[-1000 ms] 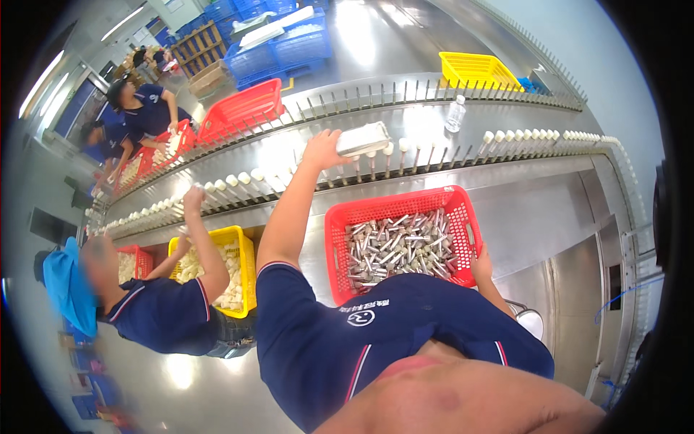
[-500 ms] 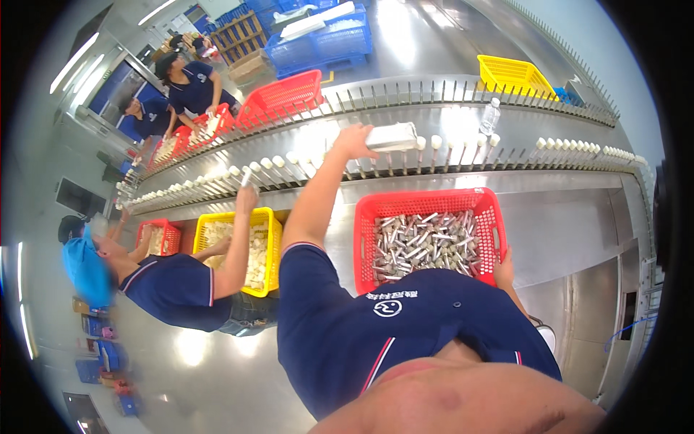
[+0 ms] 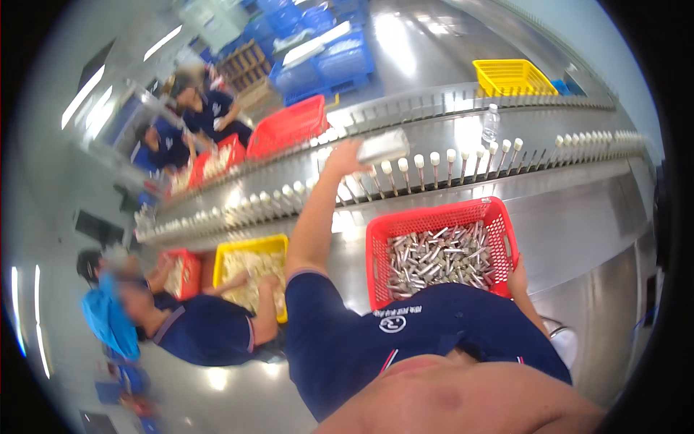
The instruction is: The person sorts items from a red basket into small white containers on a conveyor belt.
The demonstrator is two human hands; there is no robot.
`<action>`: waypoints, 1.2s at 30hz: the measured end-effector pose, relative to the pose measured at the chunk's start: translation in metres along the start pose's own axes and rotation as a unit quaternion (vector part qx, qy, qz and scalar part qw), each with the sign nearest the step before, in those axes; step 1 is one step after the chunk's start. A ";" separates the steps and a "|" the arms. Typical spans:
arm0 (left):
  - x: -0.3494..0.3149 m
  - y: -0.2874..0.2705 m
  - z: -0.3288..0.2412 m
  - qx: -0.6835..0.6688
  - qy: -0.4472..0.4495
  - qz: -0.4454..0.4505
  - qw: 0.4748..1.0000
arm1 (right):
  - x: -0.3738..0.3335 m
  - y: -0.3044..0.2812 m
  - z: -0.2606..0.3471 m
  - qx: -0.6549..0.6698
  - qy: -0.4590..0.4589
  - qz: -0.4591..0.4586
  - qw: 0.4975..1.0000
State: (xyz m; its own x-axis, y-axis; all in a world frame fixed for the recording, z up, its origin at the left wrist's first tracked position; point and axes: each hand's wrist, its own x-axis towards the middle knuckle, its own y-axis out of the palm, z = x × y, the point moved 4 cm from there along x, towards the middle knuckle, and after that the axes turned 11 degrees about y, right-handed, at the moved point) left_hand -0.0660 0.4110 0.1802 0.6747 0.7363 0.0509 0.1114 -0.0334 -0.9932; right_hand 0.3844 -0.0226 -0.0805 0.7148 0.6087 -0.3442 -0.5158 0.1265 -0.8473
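Note:
My left arm reaches across to the row of pegs. There my left hand (image 3: 344, 158) is closed round the left end of a white, shiny oblong block (image 3: 384, 147), blurred, so its material is unclear. Just below and beside it, thin upright stems with white rounded tops (image 3: 434, 159) stand along the metal track. In front of my body is a red perforated basket (image 3: 426, 214) holding many small silvery tube-like pieces (image 3: 437, 257). My right hand (image 3: 517, 279) grips that basket's right side, its fingers partly hidden by the rim.
A clear bottle (image 3: 491, 123) stands beyond the stems, and a yellow basket (image 3: 515, 75) farther back. At left, a co-worker in a blue cap (image 3: 110, 318) handles pale pieces in another yellow basket (image 3: 249, 244). Across the line, people work at red baskets (image 3: 288, 129).
My left hand and the white block have shifted left along the row. My right hand stays at the basket. The co-worker's raised hand has come down to the yellow basket. The whole view has tilted.

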 end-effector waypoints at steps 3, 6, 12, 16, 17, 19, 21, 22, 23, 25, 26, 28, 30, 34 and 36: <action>-0.029 0.026 -0.001 -0.013 -0.036 0.018 0.999 | -0.002 -0.014 0.025 -0.007 -0.035 -0.011 0.999; -0.019 0.024 -0.014 -0.029 -0.017 0.040 0.999 | 0.000 0.000 0.007 -0.007 -0.016 -0.019 1.000; -0.012 -0.024 0.000 -0.006 -0.012 -0.071 0.997 | -0.010 -0.011 0.019 0.005 0.002 0.000 1.000; -0.025 -0.015 0.008 0.008 -0.008 -0.076 0.997 | -0.012 -0.016 0.018 -0.001 -0.008 -0.004 1.000; -0.024 -0.001 0.011 0.015 -0.023 -0.042 0.999 | -0.007 -0.016 0.023 0.003 -0.023 -0.016 1.000; -0.028 0.021 0.008 0.030 -0.053 0.033 0.998 | -0.005 -0.011 0.018 -0.006 -0.010 -0.013 1.000; -0.013 0.023 0.006 0.020 -0.061 0.038 0.997 | -0.003 -0.011 0.017 0.017 0.004 0.001 1.000; -0.011 0.024 0.010 0.001 -0.053 0.036 0.998 | -0.005 -0.013 0.020 0.008 -0.013 -0.024 1.000; -0.012 0.027 0.014 -0.018 -0.045 0.037 0.998 | -0.012 -0.015 0.022 -0.002 -0.009 -0.015 1.000; -0.009 0.015 0.020 -0.012 -0.006 -0.027 1.000 | -0.010 -0.025 0.035 0.013 -0.003 -0.001 1.000; -0.003 0.006 0.019 -0.006 -0.011 -0.028 1.000 | -0.009 -0.023 0.034 0.008 0.007 0.002 1.000; 0.005 -0.015 0.011 0.000 -0.023 -0.036 0.999 | -0.006 -0.019 0.033 0.003 0.009 0.005 1.000; 0.008 -0.028 0.005 -0.001 -0.021 -0.064 0.998 | -0.003 -0.014 0.025 -0.001 0.007 0.010 1.000; 0.011 -0.022 -0.004 -0.021 -0.018 -0.054 0.998 | 0.003 -0.012 0.021 0.005 -0.006 0.002 1.000; 0.011 -0.007 -0.004 -0.017 -0.007 -0.046 0.999 | 0.004 -0.012 0.023 0.011 -0.007 0.010 1.000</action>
State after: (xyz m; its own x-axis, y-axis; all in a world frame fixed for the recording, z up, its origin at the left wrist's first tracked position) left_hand -0.0559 0.4166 0.1886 0.6496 0.7473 0.1401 0.1971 0.0125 -0.9803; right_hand 0.3826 -0.0039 -0.0625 0.6976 0.6225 -0.3547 -0.5401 0.1315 -0.8313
